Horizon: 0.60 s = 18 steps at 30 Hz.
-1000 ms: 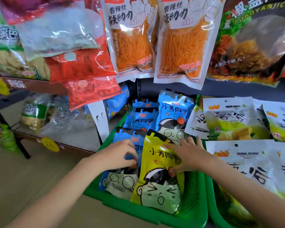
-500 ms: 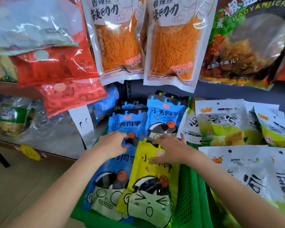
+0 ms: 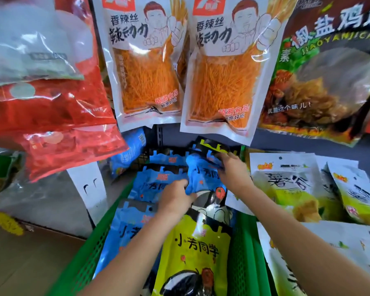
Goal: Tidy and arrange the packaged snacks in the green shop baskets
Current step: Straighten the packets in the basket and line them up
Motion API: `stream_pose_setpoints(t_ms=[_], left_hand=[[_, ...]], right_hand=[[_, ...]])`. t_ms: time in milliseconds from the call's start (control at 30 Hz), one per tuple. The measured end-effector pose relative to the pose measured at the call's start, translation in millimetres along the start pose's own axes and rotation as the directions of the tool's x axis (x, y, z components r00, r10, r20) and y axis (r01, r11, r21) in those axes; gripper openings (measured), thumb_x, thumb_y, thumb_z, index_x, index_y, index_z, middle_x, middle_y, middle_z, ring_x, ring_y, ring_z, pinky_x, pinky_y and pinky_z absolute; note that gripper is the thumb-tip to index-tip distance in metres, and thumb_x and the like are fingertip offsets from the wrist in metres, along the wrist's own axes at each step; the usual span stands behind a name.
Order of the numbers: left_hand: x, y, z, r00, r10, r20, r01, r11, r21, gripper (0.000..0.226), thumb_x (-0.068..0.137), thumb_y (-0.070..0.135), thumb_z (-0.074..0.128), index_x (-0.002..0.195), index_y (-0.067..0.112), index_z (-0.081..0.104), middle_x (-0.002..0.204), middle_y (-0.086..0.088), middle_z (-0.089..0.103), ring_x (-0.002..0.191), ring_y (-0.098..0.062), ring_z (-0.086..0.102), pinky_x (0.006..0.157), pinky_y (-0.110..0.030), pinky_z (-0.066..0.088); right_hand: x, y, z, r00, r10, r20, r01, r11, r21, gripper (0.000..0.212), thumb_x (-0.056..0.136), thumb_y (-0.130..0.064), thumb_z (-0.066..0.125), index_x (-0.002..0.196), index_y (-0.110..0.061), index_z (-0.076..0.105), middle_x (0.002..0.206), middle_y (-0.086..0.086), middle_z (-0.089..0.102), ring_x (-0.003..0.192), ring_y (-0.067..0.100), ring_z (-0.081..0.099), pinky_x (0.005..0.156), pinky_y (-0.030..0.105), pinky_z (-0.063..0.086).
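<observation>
A green basket point(image 3: 88, 261) holds overlapping blue packets point(image 3: 152, 184) along its left wall and a yellow packet point(image 3: 192, 253) at its near edge, the sorting apparently partway done. At the far edge, beneath hanging orange packs point(image 3: 218, 86), the left hand point(image 3: 174, 199) and right hand point(image 3: 233, 171) both pinch one blue packet point(image 3: 203, 178), crumpled and unplaced. Room is tight: white packets point(image 3: 286, 184) crowd the right wall.

Both forearms bare, no sleeves; left hand point(image 3: 175, 198) & right hand point(image 3: 233, 170) bare too, short plain nails.
</observation>
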<state>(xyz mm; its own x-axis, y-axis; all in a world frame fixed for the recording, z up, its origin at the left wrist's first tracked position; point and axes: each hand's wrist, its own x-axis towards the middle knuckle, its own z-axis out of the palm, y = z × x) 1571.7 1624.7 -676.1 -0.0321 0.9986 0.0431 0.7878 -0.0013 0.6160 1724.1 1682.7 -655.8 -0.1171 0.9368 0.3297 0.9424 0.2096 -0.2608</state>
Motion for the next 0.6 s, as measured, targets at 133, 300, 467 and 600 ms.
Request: stream_pose_setpoints(t_ms=[133,300,467,600], left_hand=[[-56.2,9.5,-4.3,0.930,0.368,-0.013,-0.356,0.907,0.225,0.018,0.092,0.028,0.051,0.105,0.015,0.050,0.106,-0.003,0.053,0.104,-0.024,0.054,0.080,-0.033,0.040],[-92.9,2.6,-12.1,0.830,0.502,0.242,-0.554,0.791,0.260,0.018,0.094,0.027,0.048,0.110,0.019,0.052,0.110,-0.002,0.060,0.104,-0.024,0.056,0.082,-0.038,0.045],[-89.7,-2.2,-23.7,0.789,0.532,0.306,-0.613,0.716,0.334,0.021,0.094,0.028,0.050,0.111,0.020,0.060,0.106,-0.004,0.065,0.103,-0.021,0.055,0.089,-0.029,0.035],[-85.8,-11.8,-28.9,0.877,0.479,0.047,-0.462,0.812,0.357,0.037,0.094,0.041,0.043,0.129,0.027,0.045,0.137,0.013,0.043,0.133,-0.011,0.028,0.105,-0.029,0.022]], right_hand=[[-45.9,20.4,-12.9,0.967,-0.128,-0.222,0.176,0.961,0.214,0.023,0.078,0.008,0.062,0.097,-0.004,0.069,0.100,0.015,0.056,0.097,0.034,0.052,0.081,0.024,0.037],[-93.3,40.2,-61.8,0.951,-0.307,-0.024,0.288,0.858,0.424,0.030,0.066,-0.006,0.060,0.083,-0.031,0.059,0.105,-0.017,0.059,0.098,0.001,0.052,0.083,0.004,0.036],[-110.4,40.9,-93.2,0.934,-0.320,0.157,0.249,0.900,0.358,0.035,0.083,-0.005,0.065,0.078,-0.040,0.064,0.089,-0.016,0.067,0.092,-0.005,0.056,0.077,0.011,0.044],[-99.6,14.7,-104.5,0.953,-0.265,-0.149,0.294,0.928,0.231,0.010,0.085,-0.013,0.061,0.090,-0.010,0.070,0.077,-0.002,0.066,0.074,0.021,0.063,0.063,0.037,0.049]])
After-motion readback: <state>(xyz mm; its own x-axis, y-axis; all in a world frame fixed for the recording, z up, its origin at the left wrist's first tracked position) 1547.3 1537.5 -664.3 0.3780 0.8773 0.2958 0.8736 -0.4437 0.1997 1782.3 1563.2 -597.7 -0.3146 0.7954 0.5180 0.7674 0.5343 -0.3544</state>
